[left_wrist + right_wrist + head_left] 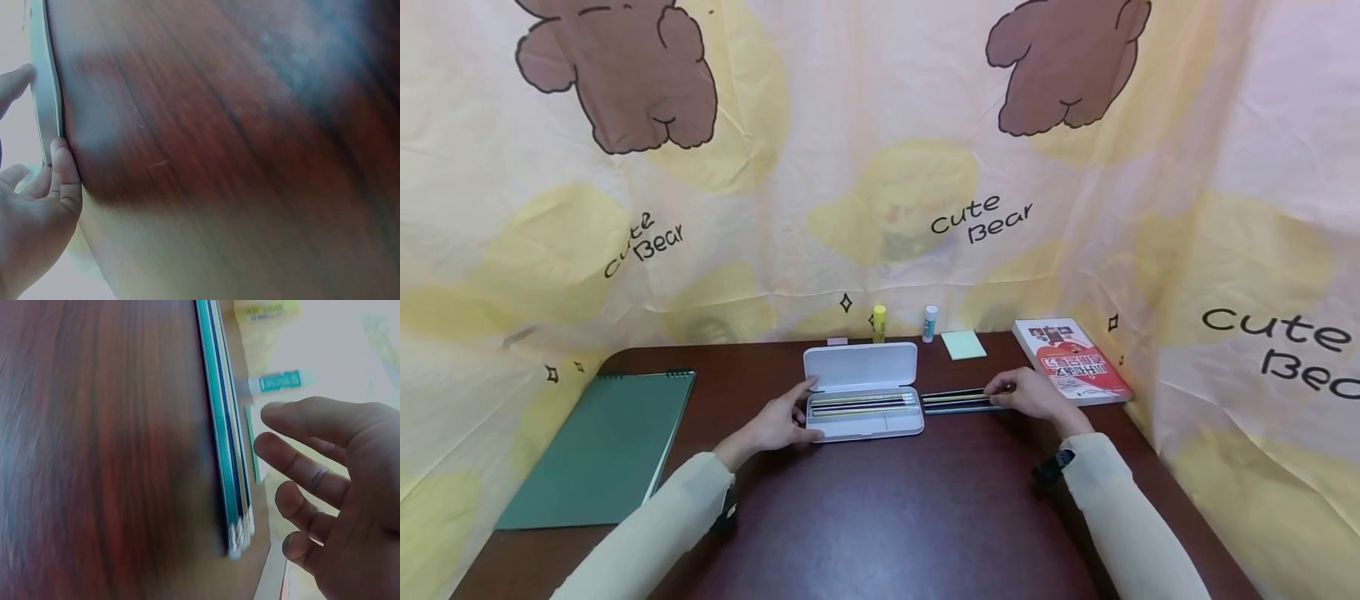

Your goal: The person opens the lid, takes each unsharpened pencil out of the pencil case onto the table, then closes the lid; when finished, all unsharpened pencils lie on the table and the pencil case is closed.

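A white pencil case [865, 427] stands with its lid [861, 367] raised on the dark table. Several striped pencils [857, 406] lie in its rear compartment. My left hand [778, 423] grips the case's left end, thumb at the front corner; in the left wrist view, the hand [40, 200] holds the case's edge [49, 94]. Right of the case, another row of pencils [226, 437] lies on the table, white-tipped ends toward my right hand. That right hand [1028, 393] hovers by those ends; in the right wrist view its fingers [300, 459] are loosely bent, apart from the pencils.
Behind the case are a yellow glue stick [879, 323], a white-and-teal glue stick [930, 324] and a pale green sticky-note pad [963, 345]. A red-and-white book [1071, 360] lies at the right, a green spiral notebook [598, 450] at the left. Printed cloth [880, 167] hangs around the table.
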Demonstrator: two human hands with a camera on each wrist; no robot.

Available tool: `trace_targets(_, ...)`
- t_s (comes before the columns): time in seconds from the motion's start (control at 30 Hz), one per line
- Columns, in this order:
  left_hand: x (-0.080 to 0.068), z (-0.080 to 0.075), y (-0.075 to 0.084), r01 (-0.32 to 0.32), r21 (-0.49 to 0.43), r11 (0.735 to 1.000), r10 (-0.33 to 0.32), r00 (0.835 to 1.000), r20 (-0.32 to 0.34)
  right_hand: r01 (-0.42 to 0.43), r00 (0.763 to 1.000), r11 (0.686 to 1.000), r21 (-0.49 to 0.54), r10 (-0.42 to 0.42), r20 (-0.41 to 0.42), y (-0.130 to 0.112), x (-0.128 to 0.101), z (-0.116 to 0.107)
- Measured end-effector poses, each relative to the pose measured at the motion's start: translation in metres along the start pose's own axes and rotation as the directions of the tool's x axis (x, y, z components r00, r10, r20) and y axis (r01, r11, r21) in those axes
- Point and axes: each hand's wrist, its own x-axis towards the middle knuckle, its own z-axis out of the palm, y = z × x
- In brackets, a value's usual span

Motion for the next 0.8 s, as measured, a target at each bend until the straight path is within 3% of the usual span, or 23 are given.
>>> trace_targets(0.53, 0.0, 0.001, -0.001, 0.002, 0.014, 1.0, -0.002, 1.0, -0.006, 0.078, 0.996, 0.996, 0.034, -0.08, 0.05, -0.056, 0.024, 0.027)
trace_targets(0.8, -0.001, 0.001, 0.002, -0.009, -0.001, 1.0, 0.009, 1.0, -0.01, 0.165, 0.985, 0.986, 0.018, -0.166, 0.047, -0.08, 0.037, 0.046)
